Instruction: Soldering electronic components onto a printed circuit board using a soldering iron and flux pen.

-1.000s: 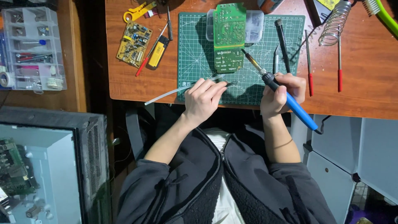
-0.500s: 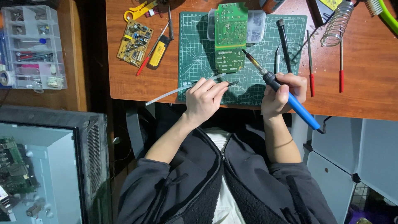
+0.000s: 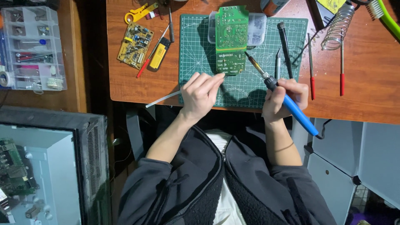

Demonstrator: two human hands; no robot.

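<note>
A green circuit board [image 3: 231, 39] lies solder side up on a green cutting mat [image 3: 196, 54], partly over a clear plastic box [image 3: 257, 31]. My left hand [image 3: 201, 95] pinches a thin pale strip [image 3: 162, 99] that runs left off the mat's near edge; its fingertips point at the board's near end. My right hand [image 3: 283, 98] grips a blue-handled soldering iron [image 3: 287, 102], whose tip rests close to the board's near right edge.
A yellow circuit board [image 3: 134, 45], a yellow-handled tool [image 3: 159, 54] and a yellow stripper [image 3: 139, 11] lie left of the mat. Tweezers, a black tool and red-handled picks [image 3: 341, 62] lie right, with a coil iron stand [image 3: 336, 31]. A parts organiser [image 3: 33, 50] stands far left.
My left hand and its strip have moved slightly nearer the green board's near end. The soldering iron has barely shifted.
</note>
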